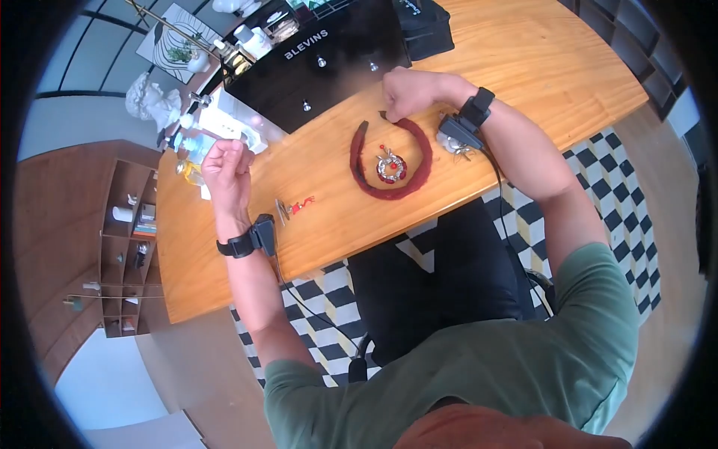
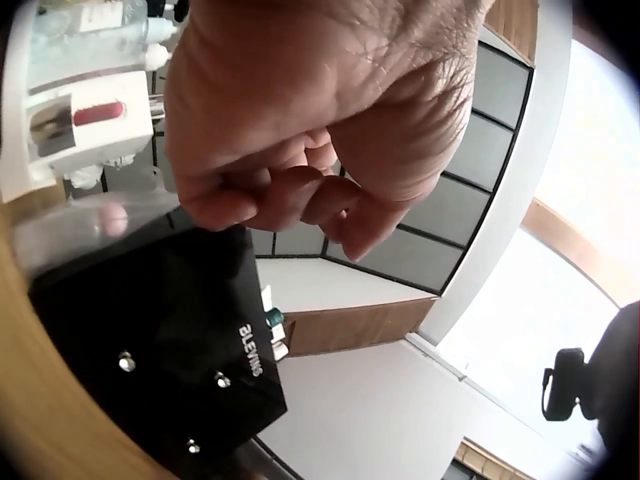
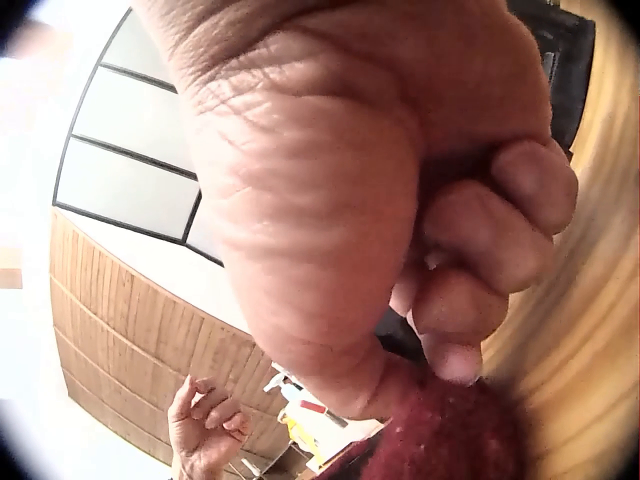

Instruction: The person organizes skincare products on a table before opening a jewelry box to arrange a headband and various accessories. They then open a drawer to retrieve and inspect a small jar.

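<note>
Tabletop point(image 1: 553, 52), red headband point(image 1: 387, 194) against right hand point(image 1: 416, 90), left hand point(image 1: 226, 173) apart

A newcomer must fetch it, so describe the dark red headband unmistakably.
Find the wooden table and, on it, the black drawer chest marked BLEVINS. In front of the chest, on the person's side, the headband curves, pinched near one end by the right hand. Its thick, fuzzy, open C shape sets it apart from the small silver-and-red jewellery inside its curve.
</note>
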`<action>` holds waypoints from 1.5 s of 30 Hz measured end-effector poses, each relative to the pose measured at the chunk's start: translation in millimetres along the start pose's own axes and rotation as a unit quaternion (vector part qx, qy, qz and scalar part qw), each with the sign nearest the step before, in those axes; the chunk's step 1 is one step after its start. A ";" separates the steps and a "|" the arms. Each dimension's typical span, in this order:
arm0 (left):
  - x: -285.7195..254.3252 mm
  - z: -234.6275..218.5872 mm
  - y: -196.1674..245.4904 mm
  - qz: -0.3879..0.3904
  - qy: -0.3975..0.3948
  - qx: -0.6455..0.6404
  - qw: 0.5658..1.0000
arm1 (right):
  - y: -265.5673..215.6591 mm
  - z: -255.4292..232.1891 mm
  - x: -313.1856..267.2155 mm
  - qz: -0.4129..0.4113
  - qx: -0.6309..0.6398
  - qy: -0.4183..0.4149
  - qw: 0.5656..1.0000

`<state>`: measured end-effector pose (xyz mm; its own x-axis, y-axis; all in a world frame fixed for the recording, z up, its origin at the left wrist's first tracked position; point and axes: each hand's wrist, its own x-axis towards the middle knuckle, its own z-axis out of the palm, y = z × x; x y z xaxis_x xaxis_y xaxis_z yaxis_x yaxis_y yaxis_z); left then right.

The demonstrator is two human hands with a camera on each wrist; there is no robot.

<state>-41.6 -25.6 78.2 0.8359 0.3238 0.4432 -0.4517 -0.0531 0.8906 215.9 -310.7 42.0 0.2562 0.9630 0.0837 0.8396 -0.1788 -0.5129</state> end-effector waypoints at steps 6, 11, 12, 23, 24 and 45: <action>8.6 79.2 -5.8 -0.173 -0.019 -0.100 0.980 | -0.8 4.6 0.3 0.006 -0.006 0.031 0.999; 13.2 103.0 -43.5 -0.231 0.005 -0.120 0.966 | 8.1 10.0 6.6 -0.057 0.031 0.096 0.993; 15.0 100.8 -50.7 -0.237 0.009 -0.125 0.963 | 0.3 7.7 3.9 -0.069 0.051 0.088 0.992; -2.6 98.8 -77.8 -0.248 -0.029 -0.065 0.966 | -63.3 3.1 -11.6 -0.054 0.029 -0.130 0.990; -3.3 98.7 -79.4 -0.249 -0.017 -0.076 0.965 | -66.1 1.7 -11.9 -0.054 0.026 -0.145 0.988; -6.7 88.3 -79.0 -0.209 -0.147 -0.097 0.962 | -39.6 13.5 -2.3 -0.022 0.269 -0.007 0.963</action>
<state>16.0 -107.0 13.9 0.9963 -0.0048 0.0856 -0.0826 0.2101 0.9742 175.6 -303.1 50.5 0.2157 0.9707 0.1057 0.4796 -0.0111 -0.8774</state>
